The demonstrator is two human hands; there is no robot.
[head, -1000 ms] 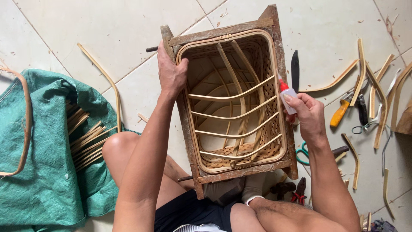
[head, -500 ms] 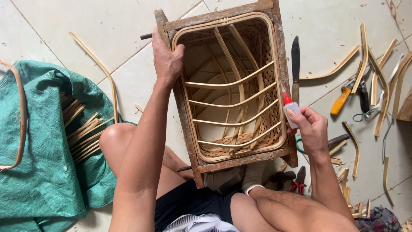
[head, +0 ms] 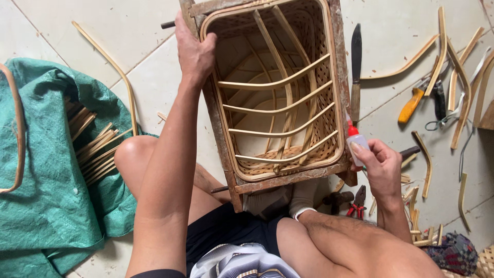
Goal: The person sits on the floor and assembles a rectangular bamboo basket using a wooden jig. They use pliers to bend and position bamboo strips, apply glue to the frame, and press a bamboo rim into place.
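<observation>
I see my left hand (head: pixel 194 51) clamped over the upper-left edge of the wooden frame (head: pixel 218 128) holding the woven bamboo basket (head: pixel 280 92), centre top of frame. My right hand (head: pixel 378 164), lower right, pinches a small red-capped glue bottle (head: pixel 356 138) just beside the frame's lower-right corner.
</observation>
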